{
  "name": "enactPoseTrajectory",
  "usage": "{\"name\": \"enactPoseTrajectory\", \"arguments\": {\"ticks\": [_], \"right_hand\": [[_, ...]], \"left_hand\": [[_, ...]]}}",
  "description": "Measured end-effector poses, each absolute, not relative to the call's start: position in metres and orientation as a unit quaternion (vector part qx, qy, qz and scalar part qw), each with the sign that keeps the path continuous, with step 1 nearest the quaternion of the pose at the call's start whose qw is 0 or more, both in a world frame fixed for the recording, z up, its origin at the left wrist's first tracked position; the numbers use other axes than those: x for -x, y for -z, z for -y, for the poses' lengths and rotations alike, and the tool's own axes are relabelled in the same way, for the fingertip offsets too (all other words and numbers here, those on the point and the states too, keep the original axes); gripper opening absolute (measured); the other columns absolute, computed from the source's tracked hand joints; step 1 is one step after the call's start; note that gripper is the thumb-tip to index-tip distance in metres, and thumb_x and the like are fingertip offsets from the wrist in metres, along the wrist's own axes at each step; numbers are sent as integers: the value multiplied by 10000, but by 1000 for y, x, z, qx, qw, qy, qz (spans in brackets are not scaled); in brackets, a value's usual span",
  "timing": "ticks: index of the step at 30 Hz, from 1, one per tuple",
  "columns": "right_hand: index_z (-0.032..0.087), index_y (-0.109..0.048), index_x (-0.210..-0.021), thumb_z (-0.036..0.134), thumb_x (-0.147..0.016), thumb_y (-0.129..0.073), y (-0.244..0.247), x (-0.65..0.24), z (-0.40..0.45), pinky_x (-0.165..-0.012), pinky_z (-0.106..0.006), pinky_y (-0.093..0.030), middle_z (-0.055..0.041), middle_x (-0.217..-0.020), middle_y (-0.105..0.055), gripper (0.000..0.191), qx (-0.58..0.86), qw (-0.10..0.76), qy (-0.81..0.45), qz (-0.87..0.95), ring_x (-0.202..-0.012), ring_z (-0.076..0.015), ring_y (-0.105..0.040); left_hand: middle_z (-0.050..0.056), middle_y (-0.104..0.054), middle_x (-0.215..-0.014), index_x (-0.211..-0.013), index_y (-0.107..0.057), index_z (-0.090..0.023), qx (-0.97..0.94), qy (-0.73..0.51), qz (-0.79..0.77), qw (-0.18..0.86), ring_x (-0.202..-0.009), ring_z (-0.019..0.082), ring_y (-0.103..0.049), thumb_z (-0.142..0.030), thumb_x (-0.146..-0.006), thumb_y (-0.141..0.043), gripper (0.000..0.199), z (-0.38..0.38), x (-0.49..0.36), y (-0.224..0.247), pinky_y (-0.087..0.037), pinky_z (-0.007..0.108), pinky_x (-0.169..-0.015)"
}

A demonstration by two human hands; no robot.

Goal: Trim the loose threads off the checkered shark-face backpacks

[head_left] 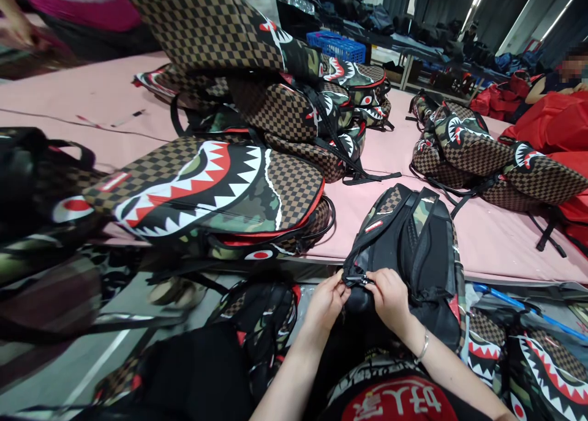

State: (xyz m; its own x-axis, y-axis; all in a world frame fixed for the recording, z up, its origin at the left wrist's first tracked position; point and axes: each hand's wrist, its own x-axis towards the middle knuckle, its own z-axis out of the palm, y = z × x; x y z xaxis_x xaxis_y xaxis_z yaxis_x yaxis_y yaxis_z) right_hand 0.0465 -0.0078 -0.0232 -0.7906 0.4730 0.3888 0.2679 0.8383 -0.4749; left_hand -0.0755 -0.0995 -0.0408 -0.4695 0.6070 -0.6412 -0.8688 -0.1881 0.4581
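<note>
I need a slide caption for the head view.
Left hand and right hand pinch a small black part of a backpack at a pink table.

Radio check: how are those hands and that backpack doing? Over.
Left hand and right hand pinching black strap. Backpack overhanging pink table. Shark-mouth bag to its left, not blocking hands.

Fingers (337, 284) on a backpack strap (353, 279) (black)
</note>
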Motion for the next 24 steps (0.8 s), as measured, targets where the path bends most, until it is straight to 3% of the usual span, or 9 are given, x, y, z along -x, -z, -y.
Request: {"name": "enactPoseTrajectory", "arguments": {"ticks": [6,11,15,20,24], "right_hand": [[175,-615,-906,224,-903,-421,25,-47,8,-693,-297,-414,-57,-817,-632,200,193,263,-208,922,-755,-176,-527],[183,-598,-844,216,-883,-449,24,-46,4,-687,-281,-438,-38,-786,-630,157,202,270,-301,892,-737,-162,-554],[191,-601,-900,237,-871,-460,23,-49,10,-715,-293,-461,-52,-826,-634,151,216,253,-330,883,-778,-178,-579],[210,-629,-900,338,-864,-458,38,-61,7,-769,-288,-480,-52,-878,-657,216,214,232,-370,874,-838,-187,-611],[201,-662,-879,498,-728,-583,53,-76,-4,-691,-263,-527,-68,-892,-684,342,265,253,-426,827,-810,-223,-647]], "left_hand": [[17,-650,-686,-687,-613,-128,157,-757,-407,486,-595,96,-587,-177,-555,-762,204,101,74,39,-455,198,-572],[18,-648,-707,-690,-602,-131,163,-758,-408,483,-629,100,-591,-181,-563,-758,207,100,73,43,-440,191,-575],[0,-611,-639,-663,-597,-129,158,-761,-419,469,-576,82,-545,-253,-533,-778,255,102,67,41,-393,179,-535],[0,-563,-568,-567,-566,-129,140,-782,-435,423,-551,92,-506,-378,-484,-787,343,103,55,39,-367,204,-544],[-3,-522,-541,-511,-533,-132,80,-792,-461,392,-538,99,-469,-484,-532,-735,406,101,51,42,-372,241,-580]]}}
